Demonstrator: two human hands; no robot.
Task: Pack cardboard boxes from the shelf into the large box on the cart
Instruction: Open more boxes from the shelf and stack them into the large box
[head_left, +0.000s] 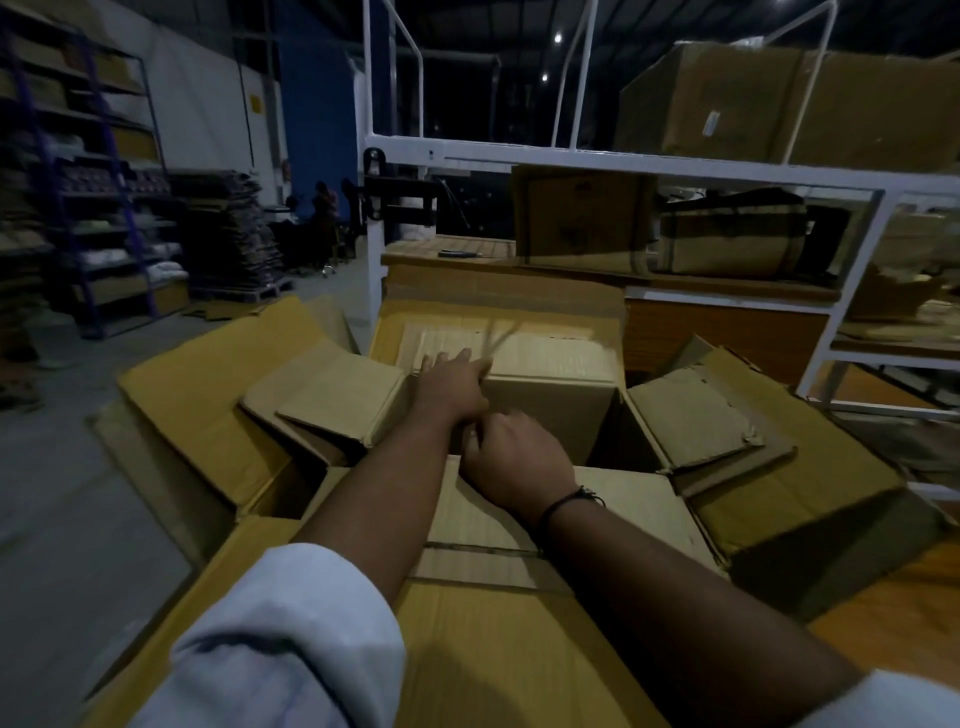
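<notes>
Cardboard box (540, 374) sits inside the large box (509, 649), against its far wall, long axis running left to right along that wall, top face level. Large box's flaps (208, 410) splay outward on all sides. Left hand (452, 384) lies flat and spread on the cardboard box's near left top corner, gripping nothing. Right hand (514, 457) rests curled at its near face; whether it grips cannot be told. White shelf (623, 158) behind holds more cartons (576, 218).

Shelf and its load

The white metal shelf (649, 162) carries a big carton (753, 104) on top; below, a smaller carton (576, 218) stands beside a dark bag (732, 234).
</notes>
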